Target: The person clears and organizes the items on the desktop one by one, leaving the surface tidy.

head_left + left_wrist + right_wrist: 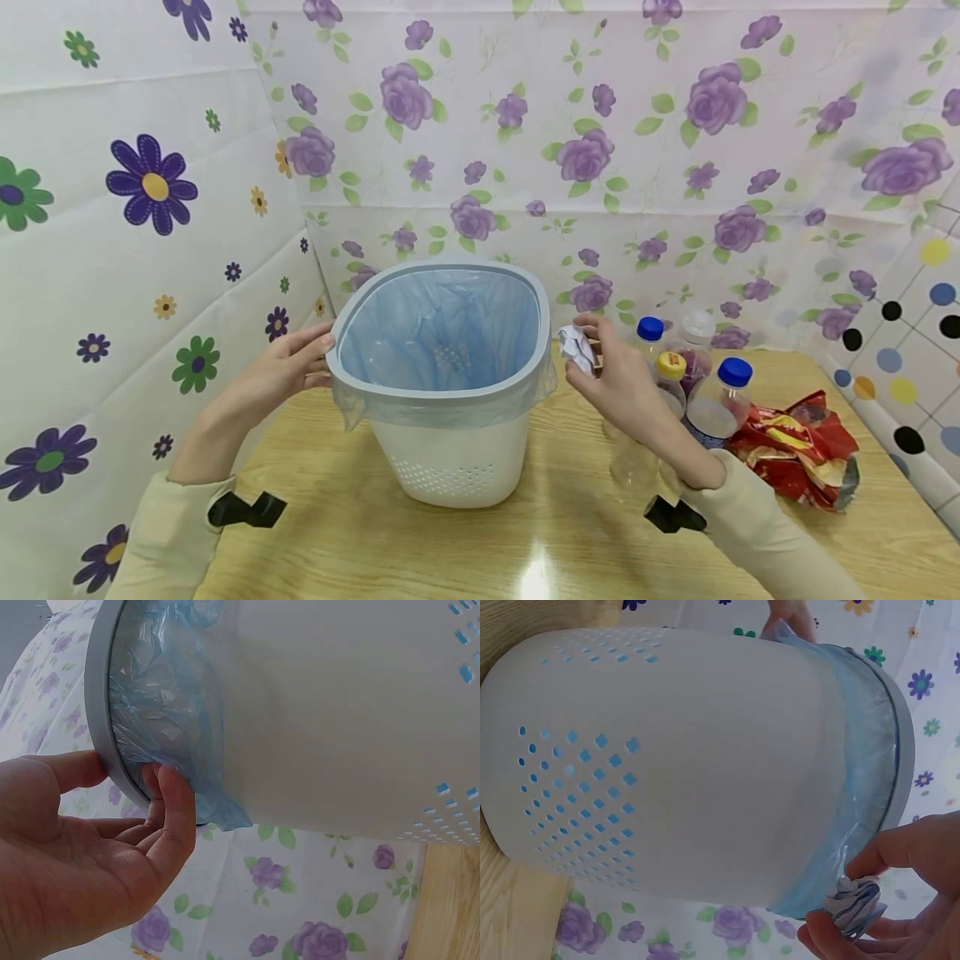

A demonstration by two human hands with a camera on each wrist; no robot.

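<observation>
A white trash can (457,458) with small cut-out holes stands on the table, lined with a blue plastic bag (442,325) folded over its grey rim (442,392). My left hand (281,371) grips the rim at its left side; in the left wrist view the thumb lies on the outer edge and the fingers (176,810) curl under it against the bag. With my right hand (618,375) I pinch a crumpled piece of paper (577,350), just right of the rim. In the right wrist view the paper ball (853,906) sits between thumb and fingers.
Several plastic bottles with blue, yellow and white caps, one a blue-capped bottle (720,404), stand behind and beside my right forearm. A crumpled red snack bag (795,450) lies right of them. Flowered sheets (510,167) cover the walls around the wooden table (360,533).
</observation>
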